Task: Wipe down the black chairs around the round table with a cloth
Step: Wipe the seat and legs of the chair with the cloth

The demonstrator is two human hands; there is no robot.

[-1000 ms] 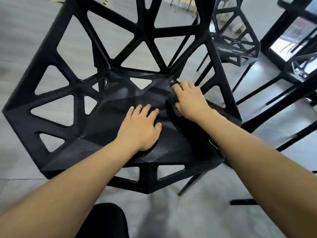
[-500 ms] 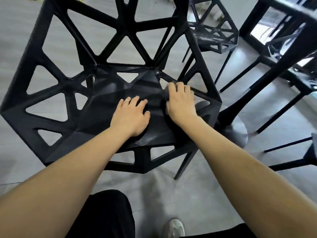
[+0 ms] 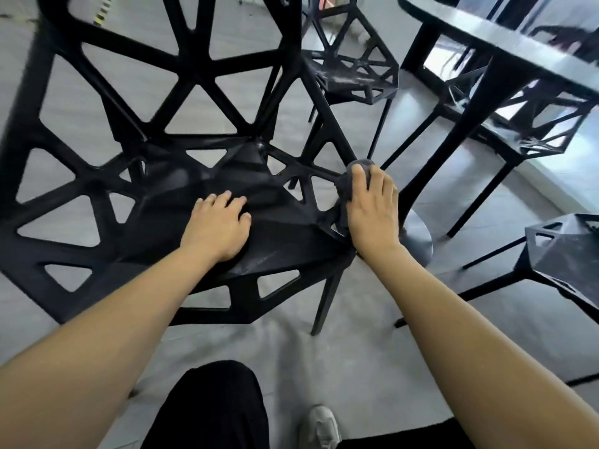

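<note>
Two hands on chair [image 3: 201,176] | left hand [image 3: 216,229] flat, fingers relaxed, bracing seat | right hand [image 3: 372,209] pressing soft cloth [image 3: 348,184], fingers straight | likely rigid, light; steady by seat.

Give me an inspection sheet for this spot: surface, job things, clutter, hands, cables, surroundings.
Surface: grey floor; nothing lying on it that I can see.
Job's things: near chair, black with a cut-out shell; dark cloth on its right edge strut.
Clutter: nothing seen.
Grippers: left hand rests flat on the seat; right hand presses the cloth onto the strut, fingers straight.
Cables: nothing seen.
Surroundings: round table at upper right; far chair with pale smears on its seat; two more chairs at right; a pale shoe below.
</note>
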